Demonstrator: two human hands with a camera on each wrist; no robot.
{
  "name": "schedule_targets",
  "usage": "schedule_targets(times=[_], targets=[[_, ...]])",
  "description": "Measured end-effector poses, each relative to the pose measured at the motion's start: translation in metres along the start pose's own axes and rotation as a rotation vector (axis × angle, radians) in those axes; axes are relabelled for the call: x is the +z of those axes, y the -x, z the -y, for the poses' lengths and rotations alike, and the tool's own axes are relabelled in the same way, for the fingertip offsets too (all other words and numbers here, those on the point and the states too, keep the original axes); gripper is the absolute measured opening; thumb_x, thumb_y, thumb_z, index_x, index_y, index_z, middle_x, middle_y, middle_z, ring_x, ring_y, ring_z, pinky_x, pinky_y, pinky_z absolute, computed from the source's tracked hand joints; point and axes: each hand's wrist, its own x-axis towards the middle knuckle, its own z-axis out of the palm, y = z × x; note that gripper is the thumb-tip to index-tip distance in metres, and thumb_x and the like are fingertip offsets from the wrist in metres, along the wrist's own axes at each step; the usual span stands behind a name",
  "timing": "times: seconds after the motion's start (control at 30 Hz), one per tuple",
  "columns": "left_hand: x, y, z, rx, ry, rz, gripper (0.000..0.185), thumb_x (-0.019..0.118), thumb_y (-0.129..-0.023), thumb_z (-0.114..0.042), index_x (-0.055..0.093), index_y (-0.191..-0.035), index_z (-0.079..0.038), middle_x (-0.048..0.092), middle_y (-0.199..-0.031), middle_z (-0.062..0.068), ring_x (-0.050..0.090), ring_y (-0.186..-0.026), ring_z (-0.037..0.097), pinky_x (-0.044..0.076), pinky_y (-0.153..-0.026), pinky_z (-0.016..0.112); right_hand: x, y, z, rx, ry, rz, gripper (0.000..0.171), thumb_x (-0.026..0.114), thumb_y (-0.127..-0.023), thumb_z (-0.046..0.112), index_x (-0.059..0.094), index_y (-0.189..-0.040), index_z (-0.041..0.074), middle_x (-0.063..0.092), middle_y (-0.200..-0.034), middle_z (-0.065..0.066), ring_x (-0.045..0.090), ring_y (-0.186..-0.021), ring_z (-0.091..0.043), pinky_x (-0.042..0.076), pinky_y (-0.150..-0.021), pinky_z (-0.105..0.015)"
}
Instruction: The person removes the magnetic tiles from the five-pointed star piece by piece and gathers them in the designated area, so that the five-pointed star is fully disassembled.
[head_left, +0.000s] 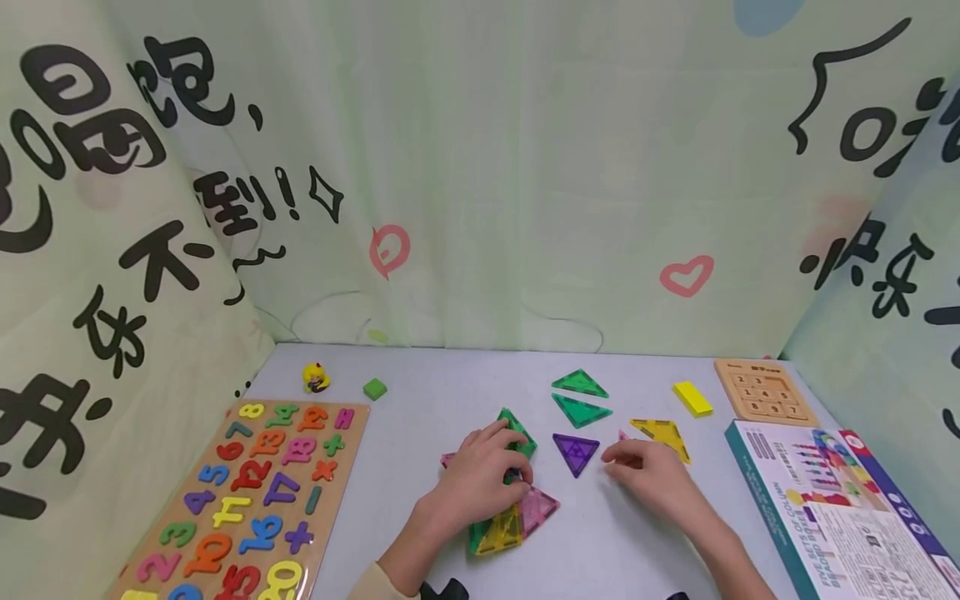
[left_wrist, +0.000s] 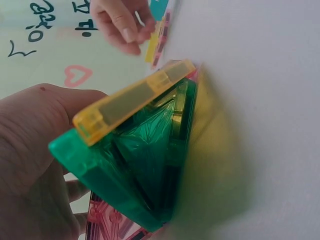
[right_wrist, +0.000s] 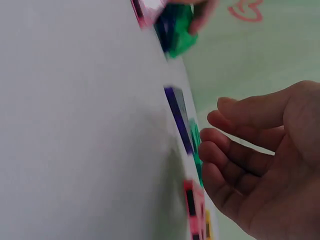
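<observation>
My left hand (head_left: 480, 475) grips a small build of translucent magnetic tiles, its fingers bent over the top. In the left wrist view, a green triangle tile (left_wrist: 90, 175) and a yellow tile (left_wrist: 135, 102) lean together in that build. A pink tile (head_left: 537, 510) sticks out at its right side, and another green tile (head_left: 517, 429) shows behind the fingers. My right hand (head_left: 654, 477) hovers over the table with loosely bent fingers and nothing in them. A purple triangle tile (head_left: 576, 452) lies flat between the hands. Beyond the right hand is a yellow triangle tile (head_left: 666, 435), with a pink one partly hidden.
Two green triangle tiles (head_left: 581, 410) lie farther back. A number board (head_left: 352, 425) fills the left side; a toy figure (head_left: 316, 377) and green block (head_left: 374, 388) stand behind it. At right are a yellow block (head_left: 692, 399), wooden number puzzle (head_left: 765, 392) and box (head_left: 840, 508).
</observation>
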Motion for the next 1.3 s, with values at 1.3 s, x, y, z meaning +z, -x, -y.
schedule_targets(times=[1.3], targets=[[-0.006,0.0,0.012,0.005,0.157,0.027,0.015,0.063,-0.097,-0.032,0.076,-0.1,-0.026,0.062,-0.136,-0.005,0.036,-0.147,0.028,0.034,-0.118,0.051,0.018,0.007,0.011,-0.144,-0.345,0.411,0.015,0.073,-0.089,0.016,0.069,-0.095,0.003,0.059,-0.08,-0.002,0.053,-0.077,-0.016,0.047,-0.064,-0.024]])
